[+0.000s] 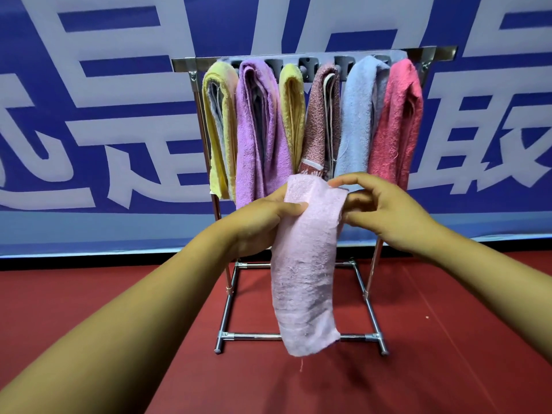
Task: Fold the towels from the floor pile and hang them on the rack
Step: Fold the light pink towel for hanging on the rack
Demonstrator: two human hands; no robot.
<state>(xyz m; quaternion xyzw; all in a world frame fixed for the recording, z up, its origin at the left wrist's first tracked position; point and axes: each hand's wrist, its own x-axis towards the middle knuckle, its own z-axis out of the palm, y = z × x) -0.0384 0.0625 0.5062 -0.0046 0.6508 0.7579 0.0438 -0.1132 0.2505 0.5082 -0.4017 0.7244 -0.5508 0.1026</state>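
Observation:
A pale pink towel, folded into a long strip, hangs in the air in front of the rack. My left hand grips its upper left edge with the thumb on the front. My right hand pinches the upper right corner, fingers curled round the cloth. Behind stands a steel towel rack with several folded towels over its top bar: yellow, purple, another yellow, speckled red-brown, light blue and pink-red. No floor pile is in view.
The rack's base tubes rest on a dark red floor. A blue banner with large white characters covers the wall right behind the rack.

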